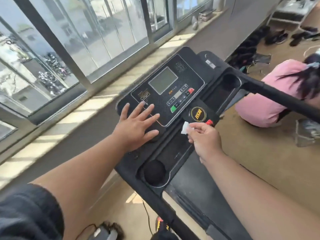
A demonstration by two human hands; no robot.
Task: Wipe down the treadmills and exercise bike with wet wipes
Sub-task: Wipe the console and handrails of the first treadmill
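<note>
My left hand (136,126) lies flat with its fingers spread and straight, palm down on the near left corner of the black plastic treadmill console (173,101), holding nothing. My right hand (203,138) sits at about four o'clock from it, near but not touching, and pinches a small white folded wet wipe (185,127) between thumb and curled fingers. The wipe sticks out of that hand toward ten o'clock, so it hangs in the gap between my two hands, just over the console's lower edge; I cannot tell whether it touches the surface.

At twelve o'clock from the wipe is the round gold-rimmed badge (198,114), and just at two o'clock from my right thumb is the small red safety clip (209,122). The grey rectangular display screen (163,80) sits at one o'clock from my left hand, with the green button (173,108) and the red button (190,90) beside the key cluster below it. A round black cup holder (154,172) is at six o'clock from my left hand, between my forearms. The black handrail (277,95) runs off toward three o'clock.

Beyond the rail, at two o'clock, a person in a pink top (270,99) crouches on the tan floor (251,153). The sunlit windowsill (97,101) and the grey-framed windows (78,40) stretch across from nine to twelve o'clock.
</note>
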